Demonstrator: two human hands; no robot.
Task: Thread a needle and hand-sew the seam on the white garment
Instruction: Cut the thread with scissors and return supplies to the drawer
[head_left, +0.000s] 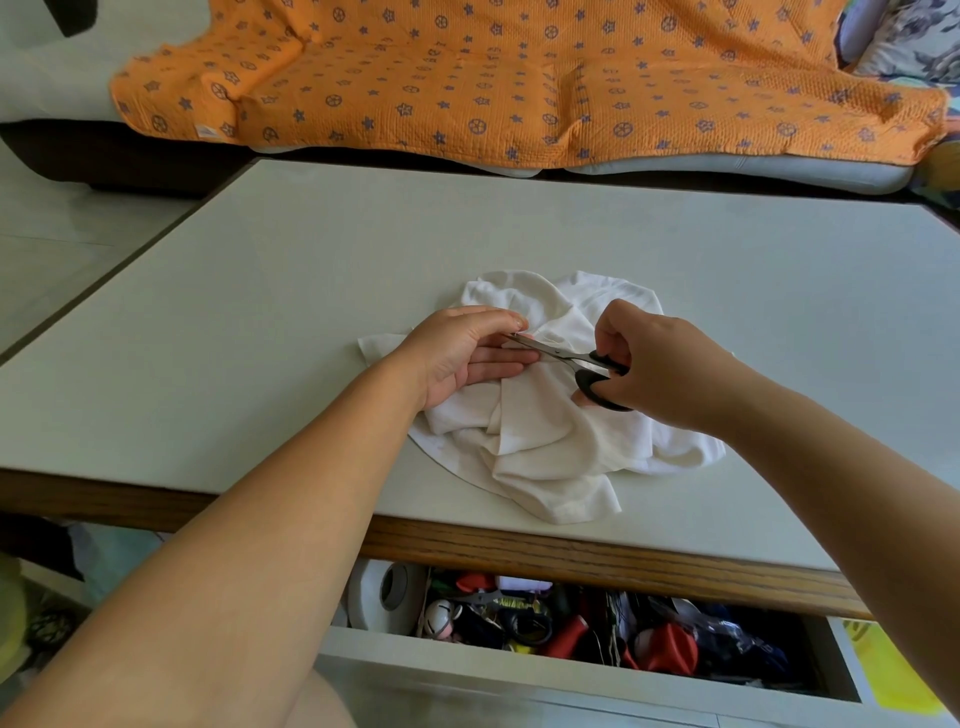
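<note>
Gripping black-handled scissors (582, 364) in right hand (665, 364), fingers curled through the loops, blades over the middle of the white garment (545, 447). Pinching a spot of that garment between left hand (467, 353) thumb and forefinger at the blade tips, other fingers flat; thread too fine to make out. Likely snipping thread; next, closing blades just past the pinch without nicking cloth.

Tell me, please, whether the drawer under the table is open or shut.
Open: the drawer is pulled out past the table edge, and its cluttered contents show from above.
</note>
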